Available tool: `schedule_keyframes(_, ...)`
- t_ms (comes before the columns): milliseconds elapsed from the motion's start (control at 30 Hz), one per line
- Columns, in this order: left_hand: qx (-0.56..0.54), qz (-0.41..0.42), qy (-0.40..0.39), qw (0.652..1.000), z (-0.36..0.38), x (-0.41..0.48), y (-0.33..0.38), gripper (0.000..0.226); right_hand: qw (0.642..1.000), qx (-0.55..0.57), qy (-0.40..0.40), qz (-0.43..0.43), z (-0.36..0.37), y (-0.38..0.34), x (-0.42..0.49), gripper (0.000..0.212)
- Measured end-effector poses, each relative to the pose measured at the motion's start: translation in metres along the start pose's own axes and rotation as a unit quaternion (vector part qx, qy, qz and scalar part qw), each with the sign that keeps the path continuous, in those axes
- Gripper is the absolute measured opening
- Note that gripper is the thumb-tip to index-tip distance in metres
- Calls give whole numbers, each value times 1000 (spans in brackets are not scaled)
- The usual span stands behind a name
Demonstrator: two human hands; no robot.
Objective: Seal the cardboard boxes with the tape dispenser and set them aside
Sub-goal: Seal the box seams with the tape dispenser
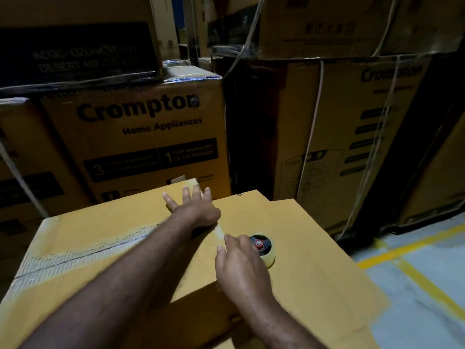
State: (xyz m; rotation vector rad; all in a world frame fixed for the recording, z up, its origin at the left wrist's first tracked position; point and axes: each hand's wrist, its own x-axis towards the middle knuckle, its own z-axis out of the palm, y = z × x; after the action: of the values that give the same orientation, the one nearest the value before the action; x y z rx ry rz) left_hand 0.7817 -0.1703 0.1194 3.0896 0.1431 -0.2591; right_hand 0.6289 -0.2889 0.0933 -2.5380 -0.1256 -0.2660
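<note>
Work on the cardboard box (314,260): tape (221,230) going down.
My left hand (193,207) lies flat in the middle of the frame, fingers wide, pressing the tape. My right hand (241,263) sits by the tape dispenser (263,246); I cannot tell if it grips it. I think I should pull straight and rub flat.

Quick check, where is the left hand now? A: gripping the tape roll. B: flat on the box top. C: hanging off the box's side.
B: the left hand lies flat, fingers spread, on top of the cardboard box; the tape roll sits partly under the right hand.
</note>
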Motion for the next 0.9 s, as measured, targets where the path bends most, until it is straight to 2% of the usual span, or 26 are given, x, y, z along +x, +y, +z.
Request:
schedule_keyframes(67,9,8,-1,1000,-4,22,-15,71,1000,-23,-4,-7,-4,0,-3,44)
schedule_keyframes(267,-25,0,14,1000,-12,66,-28,73,998,-59,-15,-3,-8,-1,1,41)
schedule_keyframes(333,-44,-10,24,999,-13,76,-34,73,996,-85,12,-6,-2,-5,2,41)
schedule_keyframes(467,-45,-6,65,997,-12,86,-40,60,989,-145,19,-13,3,-10,3,24)
schedule_keyframes(533,-49,1,82,995,-14,87,-37,52,988,-153,2,-8,-1,-15,4,16)
schedule_keyframes(667,-57,9,113,992,-16,86,-35,44,982,-171,-75,-1,-12,-30,25,20)
schedule_keyframes(800,-59,32,130,989,-13,89,-35,52,978,-194,-77,17,-1,-47,69,24)
schedule_keyframes(900,-106,59,81,989,-15,98,-46,60,985,-140,-57,82,16,-48,116,20)
